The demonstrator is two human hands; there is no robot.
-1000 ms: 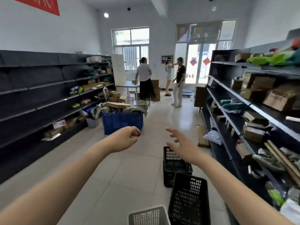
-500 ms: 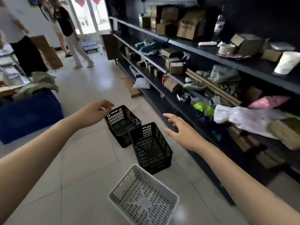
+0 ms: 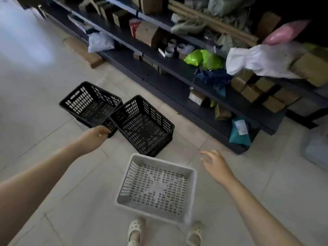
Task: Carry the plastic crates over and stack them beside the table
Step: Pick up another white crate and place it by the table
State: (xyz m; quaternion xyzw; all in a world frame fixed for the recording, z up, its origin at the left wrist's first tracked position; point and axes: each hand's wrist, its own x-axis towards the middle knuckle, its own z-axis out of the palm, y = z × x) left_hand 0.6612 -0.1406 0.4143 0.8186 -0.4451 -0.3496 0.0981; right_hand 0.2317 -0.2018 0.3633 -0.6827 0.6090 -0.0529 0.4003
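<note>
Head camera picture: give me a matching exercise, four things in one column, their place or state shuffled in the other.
1 left hand
2 right hand
3 white crate
4 green bag

A on the shelf
B just ahead of the shoes
C grips the far black crate at its corner
D open, holding nothing

Pairs: 1-C, 2-D, 3-B, 4-A

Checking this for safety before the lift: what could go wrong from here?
The left hand grips the left black crate by one corner only, so it may tilt and snag the right black crate touching it. The grey crate lies just in front of the shoes: stepping forward risks a trip.
</note>
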